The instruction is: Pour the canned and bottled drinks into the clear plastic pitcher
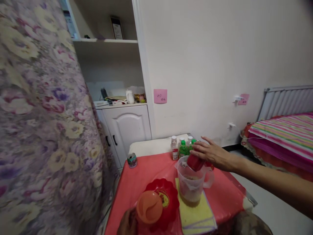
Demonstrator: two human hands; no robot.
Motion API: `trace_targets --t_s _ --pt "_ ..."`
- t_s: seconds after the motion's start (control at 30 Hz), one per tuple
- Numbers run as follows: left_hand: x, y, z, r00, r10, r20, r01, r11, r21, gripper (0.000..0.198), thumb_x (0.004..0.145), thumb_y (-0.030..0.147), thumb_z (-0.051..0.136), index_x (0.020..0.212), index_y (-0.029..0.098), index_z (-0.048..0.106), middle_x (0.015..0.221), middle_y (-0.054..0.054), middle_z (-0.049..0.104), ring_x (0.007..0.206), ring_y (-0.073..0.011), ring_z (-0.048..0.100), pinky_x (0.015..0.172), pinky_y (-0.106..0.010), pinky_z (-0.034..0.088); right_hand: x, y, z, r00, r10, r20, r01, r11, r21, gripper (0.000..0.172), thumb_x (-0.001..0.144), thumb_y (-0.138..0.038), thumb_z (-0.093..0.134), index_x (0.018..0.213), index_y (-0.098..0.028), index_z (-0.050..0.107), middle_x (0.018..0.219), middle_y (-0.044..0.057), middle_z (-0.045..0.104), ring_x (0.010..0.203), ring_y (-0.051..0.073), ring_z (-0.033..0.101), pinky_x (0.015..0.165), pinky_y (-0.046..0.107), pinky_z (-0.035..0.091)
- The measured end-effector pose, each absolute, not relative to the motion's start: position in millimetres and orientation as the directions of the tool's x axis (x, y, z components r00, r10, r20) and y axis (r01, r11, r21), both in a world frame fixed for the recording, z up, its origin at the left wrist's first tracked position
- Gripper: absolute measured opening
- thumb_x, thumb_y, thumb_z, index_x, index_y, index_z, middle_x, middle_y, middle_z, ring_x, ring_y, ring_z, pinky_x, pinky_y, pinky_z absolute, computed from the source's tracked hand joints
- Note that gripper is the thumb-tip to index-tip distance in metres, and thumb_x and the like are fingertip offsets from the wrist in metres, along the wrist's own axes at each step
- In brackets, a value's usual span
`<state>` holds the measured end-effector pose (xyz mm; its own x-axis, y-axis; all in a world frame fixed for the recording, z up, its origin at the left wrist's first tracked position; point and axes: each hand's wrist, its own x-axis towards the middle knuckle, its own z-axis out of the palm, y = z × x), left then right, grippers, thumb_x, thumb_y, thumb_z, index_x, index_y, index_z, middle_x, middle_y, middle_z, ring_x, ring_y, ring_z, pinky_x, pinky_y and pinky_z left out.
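Soft, dimmish light; shelves (107, 40) shadowed upper left, curtain (46, 124) stretched far left, left hand (128, 223) dark, perhaps blurred, at bottom

Red-covered table (146, 168), can (132, 160) near far left corner, bottles (183, 150) at back, red plate (174, 200) beside yellow cloth (197, 218)

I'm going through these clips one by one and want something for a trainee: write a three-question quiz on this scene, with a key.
1. Fill in the blank: The right hand holds a red cup over the ____.
2. True or false: The can stands on the yellow cloth.
3. Which of these is nearest the left hand?
A. the bottles
B. the orange cup
C. a pink note

Key:
1. pitcher
2. False: the can is apart from the yellow cloth, to its left in the picture.
3. B
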<state>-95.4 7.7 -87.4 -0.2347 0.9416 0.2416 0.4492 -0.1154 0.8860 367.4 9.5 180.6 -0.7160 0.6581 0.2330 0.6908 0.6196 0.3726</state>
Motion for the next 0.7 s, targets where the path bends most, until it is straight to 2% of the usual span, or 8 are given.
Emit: trace_targets --t_s 0.1,0.23,0.37,0.43,0.5,0.6,0.7 --pt "-92.8 4.4 -87.5 -0.241 0.938 0.250 0.456 -0.118 0.882 0.023 0.073 0.038 0.059 0.089 0.025 0.070 0.092 -0.004 0.080 0.089 -0.0268 0.075 0.081 -0.037 0.060 369.5 11.0 173.0 -0.709 0.648 0.279 0.702 0.609 0.369 0.064 0.085 -0.018 0.060 0.146 -0.021 0.042 0.145 0.013 0.055 0.140 0.030 0.039 0.120 0.056 0.012" --pt "-90.9 -0.2 -87.4 -0.253 0.931 0.264 0.451 -0.128 0.884 0.024 0.073 0.036 0.057 0.090 0.025 0.070 0.092 -0.005 0.080 0.088 -0.0271 0.075 0.081 -0.039 0.059 376.1 14.4 160.1 -0.704 0.626 0.335 0.710 0.600 0.369 0.069 0.081 -0.025 0.065 0.146 -0.021 0.042 0.147 0.013 0.055 0.139 0.032 0.041 0.119 0.059 0.015" --pt "-86.9 -4.7 -80.7 -0.259 0.929 0.265 0.428 -0.136 0.893 0.023 0.074 0.037 0.059 0.087 0.024 0.071 0.091 -0.006 0.080 0.086 -0.0276 0.074 0.080 -0.039 0.059 382.0 15.1 151.8 -0.700 0.609 0.373 0.714 0.580 0.392 0.067 0.082 -0.012 0.057 0.145 -0.024 0.042 0.144 0.012 0.057 0.137 0.030 0.045 0.117 0.060 0.022" --pt "-84.9 -6.7 -75.3 -0.264 0.931 0.254 0.406 -0.132 0.904 0.022 0.073 0.038 0.059 0.086 0.024 0.071 0.089 -0.006 0.081 0.085 -0.0275 0.075 0.078 -0.039 0.059 383.6 12.1 150.5 -0.640 0.639 0.426 0.768 0.544 0.338 0.066 0.082 -0.008 0.055 0.144 -0.026 0.043 0.141 0.012 0.059 0.133 0.030 0.050 0.114 0.062 0.026" --pt "-84.7 -8.7 -69.0 -0.278 0.930 0.240 0.379 -0.124 0.917 0.024 0.074 0.042 0.059 0.086 0.024 0.070 0.087 -0.006 0.081 0.084 -0.0273 0.075 0.077 -0.038 0.060 384.9 4.9 150.0 -0.521 0.679 0.517 0.843 0.504 0.188 0.062 0.083 -0.014 0.057 0.143 -0.026 0.044 0.138 0.012 0.061 0.126 0.031 0.056 0.110 0.061 0.034" --pt "-89.5 -13.6 -57.6 -0.346 0.911 0.227 0.346 -0.101 0.933 0.031 0.072 0.049 0.062 0.086 0.022 0.070 0.085 -0.007 0.080 0.084 -0.0283 0.074 0.080 -0.040 0.059 388.5 -16.4 145.4 -0.244 0.744 0.622 0.853 0.470 -0.229 0.062 0.083 -0.037 0.064 0.140 -0.021 0.046 0.135 0.015 0.062 0.121 0.032 0.060 0.102 0.050 0.049" --pt "-95.1 -23.4 -42.8 -0.416 0.883 0.217 0.319 -0.082 0.944 0.040 0.070 0.055 0.065 0.088 0.020 0.070 0.087 -0.009 0.079 0.086 -0.0303 0.074 0.083 -0.043 0.058 392.7 -49.4 126.5 0.152 0.836 0.527 0.703 0.283 -0.652 0.071 0.078 -0.055 0.067 0.138 -0.023 0.047 0.132 0.014 0.066 0.115 0.034 0.066 0.091 0.042 0.058"
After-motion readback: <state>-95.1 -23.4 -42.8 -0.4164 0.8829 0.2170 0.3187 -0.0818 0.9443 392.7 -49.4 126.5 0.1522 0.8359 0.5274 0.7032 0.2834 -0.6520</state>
